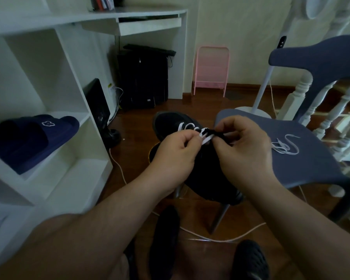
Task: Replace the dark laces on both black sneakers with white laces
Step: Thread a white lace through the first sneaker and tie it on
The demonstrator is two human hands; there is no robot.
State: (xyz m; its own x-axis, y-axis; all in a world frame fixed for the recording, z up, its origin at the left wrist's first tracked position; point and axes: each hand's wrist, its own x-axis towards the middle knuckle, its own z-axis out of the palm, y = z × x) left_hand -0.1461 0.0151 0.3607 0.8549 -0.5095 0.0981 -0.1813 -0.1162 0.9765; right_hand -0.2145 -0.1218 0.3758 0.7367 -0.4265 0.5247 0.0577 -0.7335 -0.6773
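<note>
sneaker (170, 122): matt black cloth | lace (207, 139) on it: flat white woven | chair seat (303, 158) beneath: smooth matt plastic | floor (206, 100): glossy wood

Black sneaker (171, 123) held up btwn both hands over front edge of blue-grey chair seat, toe pointing away, heel end low toward viewer; mid part hidden behind hands. White lace (187, 128) already crosses lower eyelets nr toe in a few rows; its free end (207, 139) runs flat & diagonal btwn the fingertips. Dark lace (216, 133) bunched at upper eyelets, just beside white end. Spare white lace (285, 147) lies loose in loops on seat, right of shoe, apart from it. Second black sneaker (165, 239) on floor below, w/ toe pointing away
</note>
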